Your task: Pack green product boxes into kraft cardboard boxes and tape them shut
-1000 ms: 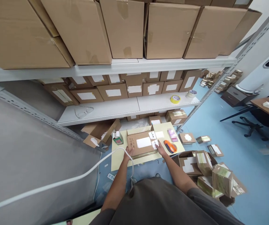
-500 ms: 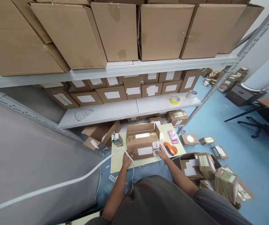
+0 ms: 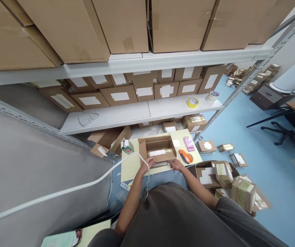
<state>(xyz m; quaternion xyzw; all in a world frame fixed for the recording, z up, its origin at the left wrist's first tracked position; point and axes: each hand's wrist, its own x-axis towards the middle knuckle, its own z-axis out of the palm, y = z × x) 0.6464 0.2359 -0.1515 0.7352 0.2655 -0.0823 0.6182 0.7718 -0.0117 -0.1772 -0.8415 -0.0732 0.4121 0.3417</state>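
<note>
Left hand (image 3: 147,165) and right hand (image 3: 175,165) at the open box's (image 3: 162,158) near edge
Can't tell if the fingers pinch or just rest there. Box sits on the table (image 3: 130,172); I'd work both ends evenly so it doesn't skew.

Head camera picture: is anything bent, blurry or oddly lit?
In the head view, the upper-shelf cartons look stretched toward the edges, probably from a wide lens; in that view, light is fairly even, without strong glare; also there, the open cardboard box is fairly clear, while coarse pixel blocks hide detail on the pink item.
</note>
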